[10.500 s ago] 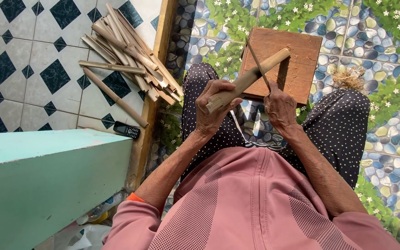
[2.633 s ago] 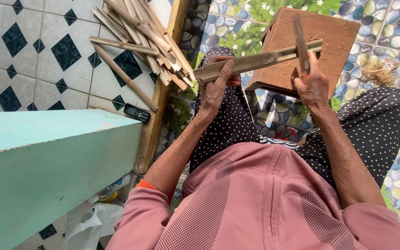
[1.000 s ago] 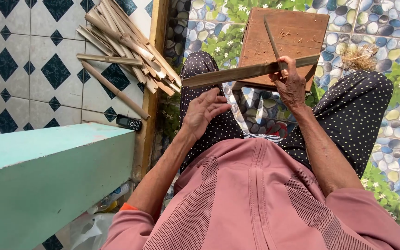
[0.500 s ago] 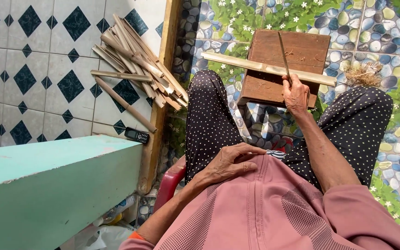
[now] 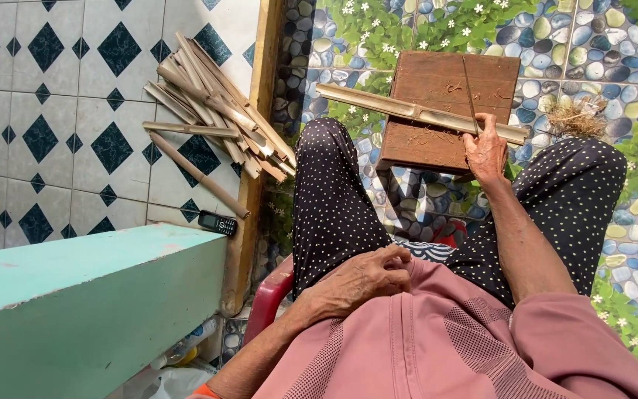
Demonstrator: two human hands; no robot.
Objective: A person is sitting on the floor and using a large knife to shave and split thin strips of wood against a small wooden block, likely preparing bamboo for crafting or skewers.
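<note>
A: Head view, orientation of the bamboo strip point(image 5: 407, 112)?

B: Long axis runs left to right across the wooden block point(image 5: 437, 111), left end slightly farther. It overhangs both block edges.

A: Appearance?

B: Pale tan, split lengthwise, thin and flat, with a darker inner face.

A: Hand states?

B: Right hand point(image 5: 486, 150): fingers clamped on the strip's right end, together with a thin knife point(image 5: 469, 94) pointing away. Left hand point(image 5: 363, 276): fingers loosely curled, holding nothing, resting on the lap.

A: Surroundings?

B: A pile of bamboo pieces point(image 5: 212, 122) lies on the tiled floor, far left, and a phone point(image 5: 217, 222) nearer.
</note>
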